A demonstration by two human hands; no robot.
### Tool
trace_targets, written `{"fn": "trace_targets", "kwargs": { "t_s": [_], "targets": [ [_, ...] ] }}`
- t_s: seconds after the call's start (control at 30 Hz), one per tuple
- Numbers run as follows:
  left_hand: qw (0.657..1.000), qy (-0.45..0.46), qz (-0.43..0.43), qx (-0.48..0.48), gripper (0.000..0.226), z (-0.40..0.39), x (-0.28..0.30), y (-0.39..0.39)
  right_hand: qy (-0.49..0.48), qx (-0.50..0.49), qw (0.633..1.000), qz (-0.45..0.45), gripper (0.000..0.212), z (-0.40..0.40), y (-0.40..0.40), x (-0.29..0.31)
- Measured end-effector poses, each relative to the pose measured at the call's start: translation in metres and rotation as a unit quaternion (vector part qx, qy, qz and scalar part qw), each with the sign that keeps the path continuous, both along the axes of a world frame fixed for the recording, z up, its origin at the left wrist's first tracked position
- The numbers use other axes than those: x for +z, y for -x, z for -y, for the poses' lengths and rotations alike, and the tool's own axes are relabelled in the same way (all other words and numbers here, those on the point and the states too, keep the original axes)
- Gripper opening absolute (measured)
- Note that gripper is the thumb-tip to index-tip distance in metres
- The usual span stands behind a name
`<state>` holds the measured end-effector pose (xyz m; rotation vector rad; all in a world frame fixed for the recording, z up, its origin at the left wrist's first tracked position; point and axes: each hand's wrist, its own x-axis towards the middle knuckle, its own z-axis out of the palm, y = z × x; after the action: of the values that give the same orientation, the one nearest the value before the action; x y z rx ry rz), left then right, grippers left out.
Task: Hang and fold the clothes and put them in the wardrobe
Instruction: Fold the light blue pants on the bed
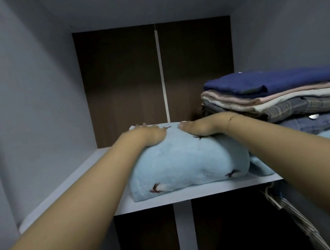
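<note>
On the wardrobe shelf [69,188], folded light-blue fleece [186,163] lies beside the stacked clothes [279,96]. My left hand [147,136] and right hand [199,127] press flat, fingers extended together, apparently seating it rearward.

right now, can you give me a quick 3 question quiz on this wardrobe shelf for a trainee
1. True or false: both hands rest on top of the folded light blue fleece.
2. Multiple choice: what lies on top of the stack of folded clothes at the right of the shelf? A) a navy garment B) a red towel C) a white hat
3. Short answer: which wrist wears the thin bracelet?

Key
1. True: the left hand and the right hand both press down on its top.
2. A: the navy garment.
3. The right wrist.
</note>
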<state>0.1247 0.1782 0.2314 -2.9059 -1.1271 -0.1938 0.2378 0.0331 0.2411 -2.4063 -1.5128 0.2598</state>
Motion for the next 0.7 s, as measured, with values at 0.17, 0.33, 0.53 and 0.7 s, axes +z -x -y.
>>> {"fn": "trace_targets", "kwargs": {
  "t_s": [0.17,0.33,0.53,0.7],
  "targets": [
    [0.993,0.099,0.057,0.022,0.053,-0.032,-0.045,-0.004,-0.025,0.008,0.999,-0.038,0.057,-0.024,-0.032,-0.037],
    [0.992,0.102,0.055,0.057,0.055,-0.037,-0.051,-0.008,0.006,-0.064,0.996,-0.055,0.072,-0.039,-0.043,-0.04],
    [0.982,0.139,0.12,0.051,0.054,-0.03,-0.045,-0.006,-0.029,-0.046,0.997,-0.054,0.073,-0.032,-0.038,-0.037],
    [0.985,0.069,0.158,-0.001,0.055,0.004,-0.03,0.025,-0.043,-0.043,0.998,0.03,0.068,0.003,-0.011,-0.022]
  ]
}}
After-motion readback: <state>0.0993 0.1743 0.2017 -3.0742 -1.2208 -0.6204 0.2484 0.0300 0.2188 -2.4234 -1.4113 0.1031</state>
